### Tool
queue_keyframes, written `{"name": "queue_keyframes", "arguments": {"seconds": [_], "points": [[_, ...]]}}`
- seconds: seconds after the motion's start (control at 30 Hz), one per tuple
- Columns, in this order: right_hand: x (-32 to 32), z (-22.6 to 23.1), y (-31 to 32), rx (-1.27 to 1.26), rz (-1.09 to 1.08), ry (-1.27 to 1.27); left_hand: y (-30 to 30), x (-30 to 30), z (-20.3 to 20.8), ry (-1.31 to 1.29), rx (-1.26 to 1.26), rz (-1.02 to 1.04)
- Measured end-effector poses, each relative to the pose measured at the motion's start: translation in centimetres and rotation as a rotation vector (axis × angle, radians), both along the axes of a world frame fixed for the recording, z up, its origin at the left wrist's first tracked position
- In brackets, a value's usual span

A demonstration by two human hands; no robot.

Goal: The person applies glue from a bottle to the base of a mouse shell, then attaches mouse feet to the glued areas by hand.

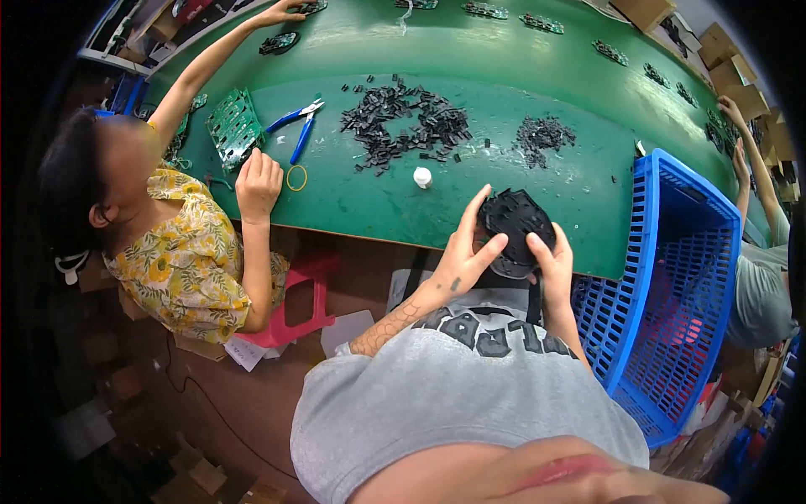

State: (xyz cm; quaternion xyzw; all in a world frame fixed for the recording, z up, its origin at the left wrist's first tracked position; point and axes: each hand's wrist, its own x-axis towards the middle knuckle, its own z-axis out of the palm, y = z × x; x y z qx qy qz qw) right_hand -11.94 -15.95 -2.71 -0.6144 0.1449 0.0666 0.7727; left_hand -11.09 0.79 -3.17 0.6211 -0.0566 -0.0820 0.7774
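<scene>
Between my two hands, just past the table's near edge, is a curved black plastic shell (516, 220) with raised ribs and cut-outs on its upper face. My left hand (462, 256) grips its left side, with the thumb at the lower edge. Around the right side closes my right hand (554, 267), thumb resting on the shell. A small white bottle or cap (422, 177) stands on the green mat (470, 191) left of the shell. Farther off lie a large pile of small black plastic pieces (390, 126) and a smaller heap of tiny black parts (541, 139).
Close by on my right stands a tall blue plastic crate (642, 252). At left, a co-worker (189, 260) sits beside a green circuit board panel (235, 128), blue-handled cutters (300, 134) and a yellow ring (296, 177). Several board assemblies (541, 23) line the far green surface.
</scene>
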Motion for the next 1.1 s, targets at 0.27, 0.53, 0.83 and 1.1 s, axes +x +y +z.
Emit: {"name": "queue_keyframes", "arguments": {"seconds": [0.27, 0.53, 0.83, 1.1], "points": [[-0.2, 0.7, -5.7, -0.079, -0.058, 0.026, 0.1, 2.3, 0.3, 0.040, 0.219, 0.052], [0.8, 1.4, -5.8, -0.581, 0.073, 0.199, -0.6, 2.6, -0.7, -0.470, 0.872, 0.322], [3.0, 2.9, -8.3, -0.782, -0.129, -0.098, -0.3, 3.2, -0.9, -0.755, 0.979, 0.320], [8.9, 0.0, -10.1, -0.769, -0.408, -0.321, -3.6, 2.4, -1.2, -1.014, 0.829, -0.252]]}}
